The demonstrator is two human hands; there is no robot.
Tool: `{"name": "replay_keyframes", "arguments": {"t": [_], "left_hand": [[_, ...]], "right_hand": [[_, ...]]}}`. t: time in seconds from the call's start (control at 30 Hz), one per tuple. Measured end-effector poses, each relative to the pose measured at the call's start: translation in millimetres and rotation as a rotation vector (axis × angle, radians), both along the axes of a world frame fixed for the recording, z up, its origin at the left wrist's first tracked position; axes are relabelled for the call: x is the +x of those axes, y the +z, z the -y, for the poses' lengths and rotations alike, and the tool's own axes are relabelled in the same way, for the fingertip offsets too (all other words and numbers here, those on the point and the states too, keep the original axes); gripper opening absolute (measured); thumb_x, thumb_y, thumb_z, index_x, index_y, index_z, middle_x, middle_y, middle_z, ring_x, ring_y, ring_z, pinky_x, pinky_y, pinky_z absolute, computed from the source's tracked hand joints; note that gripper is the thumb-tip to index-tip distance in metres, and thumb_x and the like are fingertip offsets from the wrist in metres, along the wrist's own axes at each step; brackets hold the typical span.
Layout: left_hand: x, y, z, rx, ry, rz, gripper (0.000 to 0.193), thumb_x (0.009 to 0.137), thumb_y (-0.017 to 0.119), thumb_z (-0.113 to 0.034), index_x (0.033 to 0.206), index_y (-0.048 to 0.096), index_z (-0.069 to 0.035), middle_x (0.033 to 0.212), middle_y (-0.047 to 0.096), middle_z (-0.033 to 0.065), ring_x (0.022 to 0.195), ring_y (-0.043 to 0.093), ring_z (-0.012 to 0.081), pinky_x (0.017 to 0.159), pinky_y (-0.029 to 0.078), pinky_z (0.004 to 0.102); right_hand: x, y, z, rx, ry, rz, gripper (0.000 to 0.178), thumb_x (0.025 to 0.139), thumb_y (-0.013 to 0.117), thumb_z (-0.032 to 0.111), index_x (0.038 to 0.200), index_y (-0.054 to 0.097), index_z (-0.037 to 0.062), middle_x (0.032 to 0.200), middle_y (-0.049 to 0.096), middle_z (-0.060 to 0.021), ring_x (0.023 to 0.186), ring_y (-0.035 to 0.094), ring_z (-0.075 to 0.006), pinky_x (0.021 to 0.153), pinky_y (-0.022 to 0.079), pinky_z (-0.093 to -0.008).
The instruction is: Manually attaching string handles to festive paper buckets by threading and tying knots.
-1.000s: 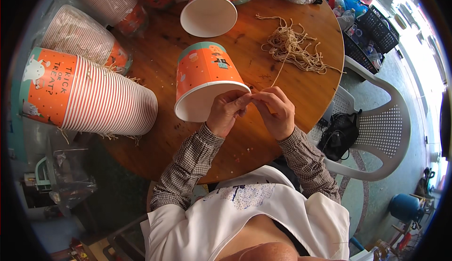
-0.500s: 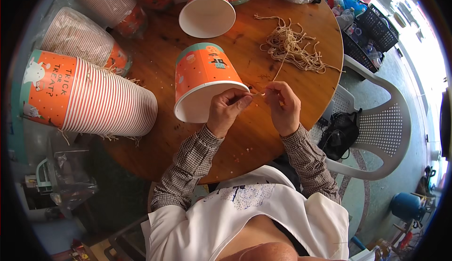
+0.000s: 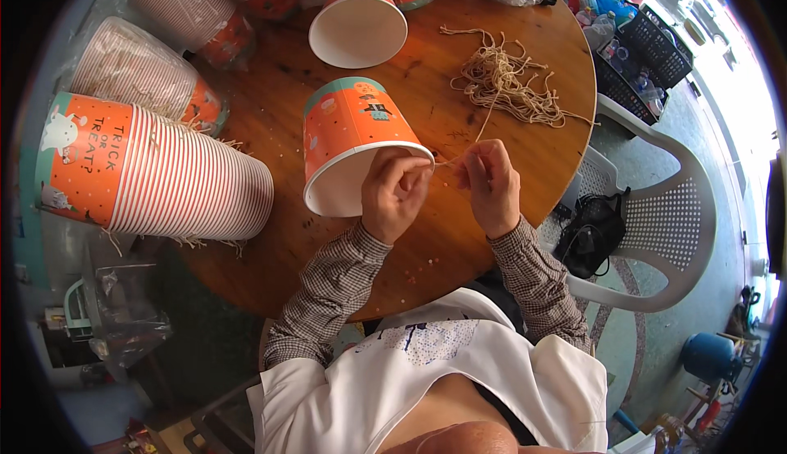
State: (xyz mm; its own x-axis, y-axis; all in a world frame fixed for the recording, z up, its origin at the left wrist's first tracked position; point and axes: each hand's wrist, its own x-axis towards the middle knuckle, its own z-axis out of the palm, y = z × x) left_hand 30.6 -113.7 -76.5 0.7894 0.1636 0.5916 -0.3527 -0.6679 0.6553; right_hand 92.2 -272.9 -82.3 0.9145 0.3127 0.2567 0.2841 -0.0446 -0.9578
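Note:
An orange paper bucket with a teal base band and white rim lies on its side before me, its mouth facing me. At the right end of its rim, my left hand is closed in a pinch, fingertips at the bucket's inner edge, holding a thin beige cord. My right hand sits just to the right, fingers pinched on the same cord. From there a strand runs up toward a tangled heap of knotted cords. The exact fingertip contact of the left hand is partly hidden.
A tall nested stack of similar buckets lies at the left, cord ends poking out beneath. Behind it are plastic-wrapped stacks. Another bucket rests farther back on the round wooden table. A white chair stands at the right.
My left hand has turned and shifted slightly, its fingertips now inside the bucket's rim. The right hand stays nearly in place, and the bucket has barely moved.

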Motion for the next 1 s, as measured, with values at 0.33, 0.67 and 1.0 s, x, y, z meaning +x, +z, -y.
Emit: {"name": "replay_keyframes", "arguments": {"t": [0.33, 0.67, 1.0], "left_hand": [[-2, -10, 9, -0.013, -0.236, -0.031, 0.026, 0.082, 0.065, 0.0, 0.108, 0.062, -0.005, 0.094, 0.066, 0.0098, 0.079, 0.065, 0.0256, 0.067, 0.053, 0.0342], [7, -10, 9, 0.179, -0.204, 0.17, 0.01, 0.082, 0.067, -0.005, 0.092, 0.063, -0.005, 0.087, 0.066, 0.0068, 0.076, 0.063, 0.0243, 0.067, 0.051, 0.0349], [0, -5, 12, 0.13, -0.251, 0.138, 0.01, 0.082, 0.066, -0.004, 0.092, 0.063, -0.004, 0.088, 0.066, 0.009, 0.074, 0.064, 0.0252, 0.066, 0.051, 0.0346]], "right_hand": [[-19, 15, 5, -0.13, 0.044, 0.407, 0.005, 0.09, 0.057, 0.004, 0.095, 0.055, 0.0036, 0.077, 0.062, -0.0109, 0.063, 0.063, -0.0237, 0.056, 0.049, -0.0315], [-21, 9, 8, 0.159, 0.049, 0.001, 0.004, 0.093, 0.056, 0.004, 0.091, 0.054, 0.0018, 0.075, 0.061, -0.0041, 0.066, 0.058, -0.0088, 0.06, 0.046, -0.0222], [-13, 51, 20, 0.416, 0.356, -0.395, 0.018, 0.094, 0.058, 0.006, 0.108, 0.046, 0.0068, 0.074, 0.054, 0.0036, 0.058, 0.041, 0.0001, 0.049, 0.03, -0.0166]]}}
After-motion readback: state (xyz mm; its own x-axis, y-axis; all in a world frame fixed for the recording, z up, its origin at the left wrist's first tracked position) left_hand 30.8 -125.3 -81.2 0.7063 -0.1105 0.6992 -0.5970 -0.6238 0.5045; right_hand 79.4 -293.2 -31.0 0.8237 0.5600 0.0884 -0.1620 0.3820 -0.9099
